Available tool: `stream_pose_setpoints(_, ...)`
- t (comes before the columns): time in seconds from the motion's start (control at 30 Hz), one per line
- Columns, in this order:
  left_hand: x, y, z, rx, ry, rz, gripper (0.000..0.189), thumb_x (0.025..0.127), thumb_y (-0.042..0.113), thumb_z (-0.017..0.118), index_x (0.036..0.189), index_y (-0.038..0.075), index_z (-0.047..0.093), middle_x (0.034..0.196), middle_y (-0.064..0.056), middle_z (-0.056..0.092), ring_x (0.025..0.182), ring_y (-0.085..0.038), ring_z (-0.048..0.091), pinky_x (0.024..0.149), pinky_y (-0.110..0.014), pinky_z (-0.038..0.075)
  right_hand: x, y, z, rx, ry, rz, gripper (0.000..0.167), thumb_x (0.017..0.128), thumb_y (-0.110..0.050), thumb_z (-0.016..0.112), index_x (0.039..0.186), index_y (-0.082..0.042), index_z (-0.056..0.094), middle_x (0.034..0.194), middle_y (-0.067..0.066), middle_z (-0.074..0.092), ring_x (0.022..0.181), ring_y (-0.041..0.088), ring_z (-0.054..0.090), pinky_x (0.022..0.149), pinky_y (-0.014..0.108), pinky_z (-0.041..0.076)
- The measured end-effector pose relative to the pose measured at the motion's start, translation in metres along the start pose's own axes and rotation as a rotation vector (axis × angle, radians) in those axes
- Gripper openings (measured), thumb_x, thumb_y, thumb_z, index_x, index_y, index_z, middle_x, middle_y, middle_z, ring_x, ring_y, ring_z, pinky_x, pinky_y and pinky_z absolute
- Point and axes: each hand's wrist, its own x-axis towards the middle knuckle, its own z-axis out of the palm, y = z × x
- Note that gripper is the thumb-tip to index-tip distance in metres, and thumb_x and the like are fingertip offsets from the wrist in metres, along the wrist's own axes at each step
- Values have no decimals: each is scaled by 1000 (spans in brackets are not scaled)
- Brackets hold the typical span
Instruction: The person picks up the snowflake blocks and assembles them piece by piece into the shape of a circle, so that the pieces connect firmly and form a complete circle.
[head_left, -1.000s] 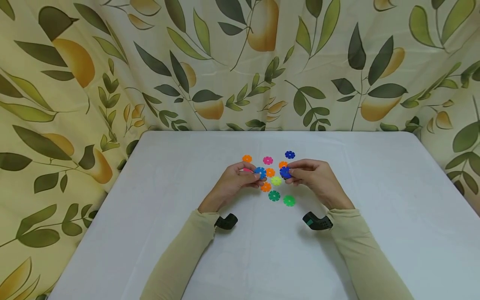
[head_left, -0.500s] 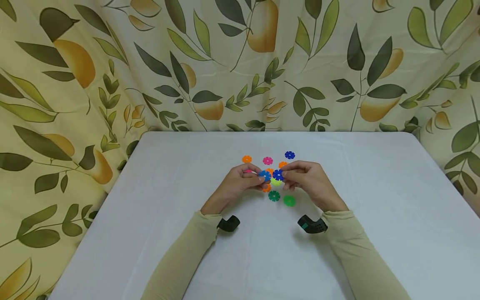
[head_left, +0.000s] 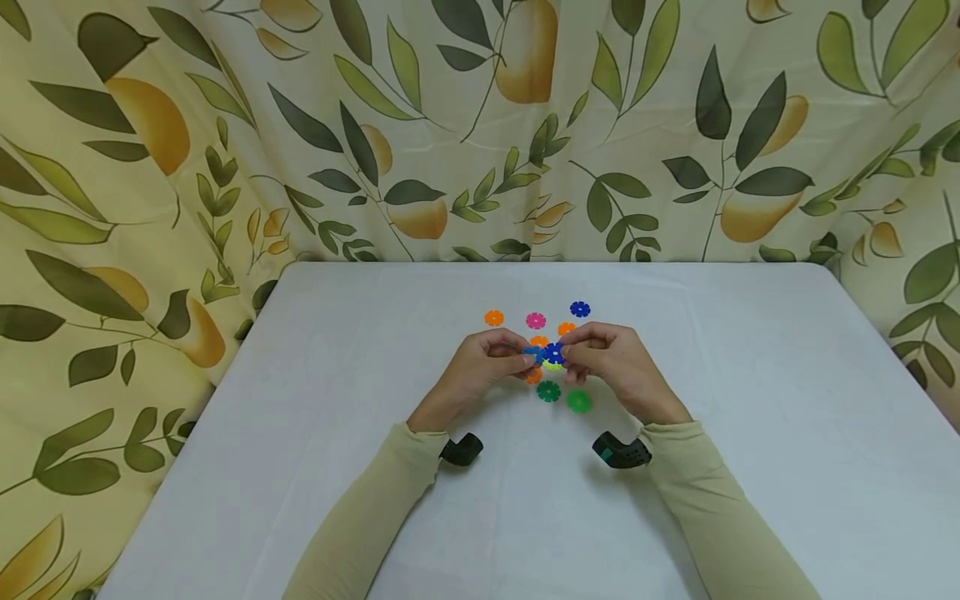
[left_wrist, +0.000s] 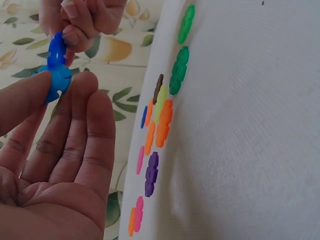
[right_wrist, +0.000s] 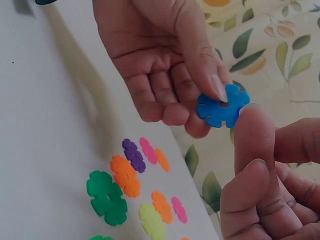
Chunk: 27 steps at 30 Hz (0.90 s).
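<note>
Above the table, my left hand [head_left: 480, 371] pinches a light blue notched building disc [right_wrist: 212, 115] between thumb and fingers. From the other side my right hand [head_left: 618, 358] pinches a dark blue notched building disc [left_wrist: 57, 48] by its edge. The two discs meet at their rims, set at an angle to each other in the left wrist view. In the right wrist view the right fingertips hide most of the dark blue disc. The other left fingers extend loosely below the light blue disc.
Loose discs lie on the white table [head_left: 300, 400] below the hands: dark green [head_left: 549, 392], bright green [head_left: 579, 402], orange [head_left: 494, 318], pink [head_left: 536, 321], dark blue [head_left: 580, 309], yellow [left_wrist: 160, 104] and purple [left_wrist: 151, 174]. A leaf-patterned curtain [head_left: 480, 233] stands behind.
My hands have drawn together, the right moving left and the left slightly right. The two held discs, apart a second ago, now meet at their edges.
</note>
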Motion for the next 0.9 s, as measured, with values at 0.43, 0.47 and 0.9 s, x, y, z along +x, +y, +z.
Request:
stream_pose_setpoints(0.43, -5, 7, 9, 264, 80, 104, 8, 97, 9, 81, 98, 2, 80, 92, -5, 78, 87, -21, 77, 85, -37, 61, -1, 3, 3, -29, -21, -25, 21, 100, -2, 65, 114, 14, 64, 83, 22, 68, 68, 21, 66, 73, 33, 61)
stream_pose_setpoints(0.47, -5, 7, 9, 283, 85, 108, 7, 97, 9, 81, 96, 2, 81, 91, -4, 78, 86, -20, 77, 85, -36, 61, 0, 3, 4, -34, -26, -26, 21, 100, -1, 65, 114, 14, 64, 83, 23, 68, 68, 22, 66, 74, 34, 61)
stream_pose_setpoints(0.9, -3, 7, 2, 284, 73, 120, 5, 99, 7, 77, 100, 2, 76, 95, -6, 78, 94, -29, 76, 87, -34, 60, 1, 4, 8, -52, -19, -24, 27, 105, -10, 66, 121, 12, 66, 92, 24, 72, 78, 28, 72, 81, 36, 62)
